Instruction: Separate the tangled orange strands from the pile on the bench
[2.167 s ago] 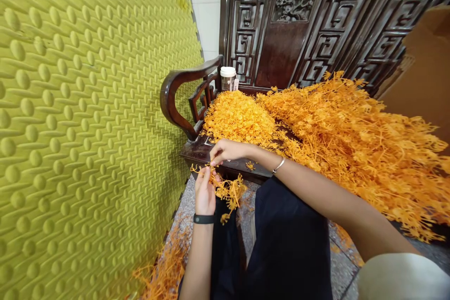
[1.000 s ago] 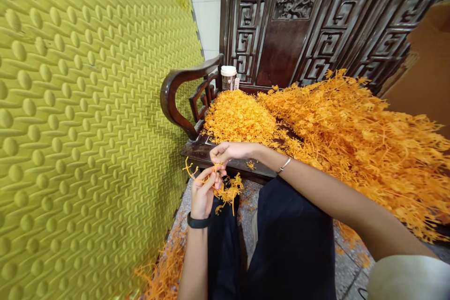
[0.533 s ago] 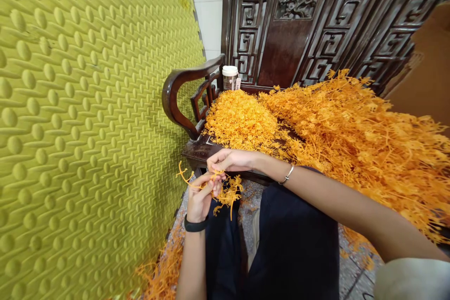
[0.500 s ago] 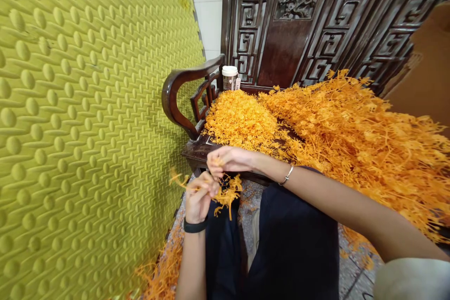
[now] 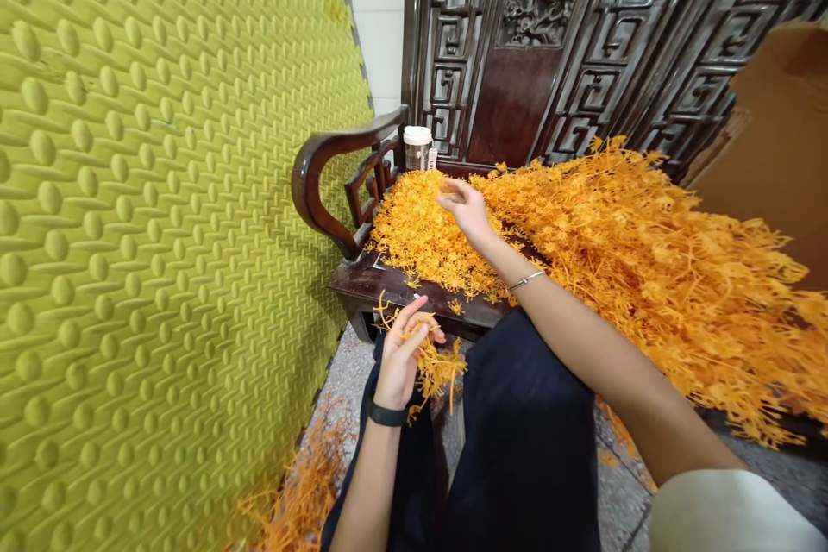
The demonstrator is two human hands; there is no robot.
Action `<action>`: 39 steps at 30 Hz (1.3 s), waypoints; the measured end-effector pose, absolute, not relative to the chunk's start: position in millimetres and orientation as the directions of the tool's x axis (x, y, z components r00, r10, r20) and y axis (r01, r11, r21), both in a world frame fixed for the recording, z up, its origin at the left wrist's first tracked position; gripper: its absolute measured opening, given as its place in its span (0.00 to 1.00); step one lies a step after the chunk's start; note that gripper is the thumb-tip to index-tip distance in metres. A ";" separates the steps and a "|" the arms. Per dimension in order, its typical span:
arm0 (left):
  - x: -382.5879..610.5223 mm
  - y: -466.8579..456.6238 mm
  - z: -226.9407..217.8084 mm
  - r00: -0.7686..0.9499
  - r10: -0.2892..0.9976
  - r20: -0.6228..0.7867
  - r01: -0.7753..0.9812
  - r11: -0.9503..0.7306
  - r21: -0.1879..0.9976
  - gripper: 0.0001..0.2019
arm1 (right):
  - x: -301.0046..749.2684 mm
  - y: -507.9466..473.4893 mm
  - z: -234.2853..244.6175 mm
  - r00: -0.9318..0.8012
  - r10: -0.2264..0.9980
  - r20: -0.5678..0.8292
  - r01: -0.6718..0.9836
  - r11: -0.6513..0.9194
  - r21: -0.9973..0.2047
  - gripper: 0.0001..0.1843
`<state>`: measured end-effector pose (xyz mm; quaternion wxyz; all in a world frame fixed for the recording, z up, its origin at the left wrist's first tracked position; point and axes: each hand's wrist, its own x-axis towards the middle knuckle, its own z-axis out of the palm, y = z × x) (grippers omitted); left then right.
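Observation:
In the head view my left hand (image 5: 402, 354), with a dark band on the wrist, grips an orange plant sprig (image 5: 440, 371) above my lap. Branching tips of the sprig hang to the right of the palm, and a thin end pokes out on the left. My right hand (image 5: 467, 209) reaches over a heap of small orange pieces (image 5: 423, 228) on the dark wooden bench (image 5: 368, 280). Its fingers are extended and somewhat apart, with nothing visible in them. Whether the fingertips touch the heap I cannot tell.
Long orange branches (image 5: 647, 250) spread over the bench's right side. A white-lidded cup (image 5: 417, 147) stands behind the heap by the curved armrest (image 5: 310, 177). Bare orange stems (image 5: 304, 483) lie on the floor beside the yellow textured mat (image 5: 161, 233). Brown cardboard (image 5: 776, 138) leans at right.
My right hand has left my left hand and moved up and away to the heap, where its fingers have opened. My left hand, still holding the sprig, has shifted slightly right.

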<state>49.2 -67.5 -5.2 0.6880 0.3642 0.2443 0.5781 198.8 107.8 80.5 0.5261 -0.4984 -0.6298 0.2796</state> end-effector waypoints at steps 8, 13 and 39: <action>43.7 -62.4 -7.2 0.161 0.986 0.051 -0.679 0.074 0.730 0.22 | 205.8 96.9 88.3 -0.097 0.937 0.334 0.313 0.347 -0.884 0.36; 40.5 -60.4 -3.6 0.142 0.989 0.024 -0.727 0.088 0.681 0.25 | 187.3 70.8 95.8 -0.643 0.761 0.088 0.245 0.313 -0.918 0.09; 22.9 -51.6 -12.5 -0.063 0.997 -0.032 -0.505 -0.004 0.863 0.11 | 145.4 34.1 83.2 -0.831 0.551 -0.079 0.474 0.627 -0.618 0.02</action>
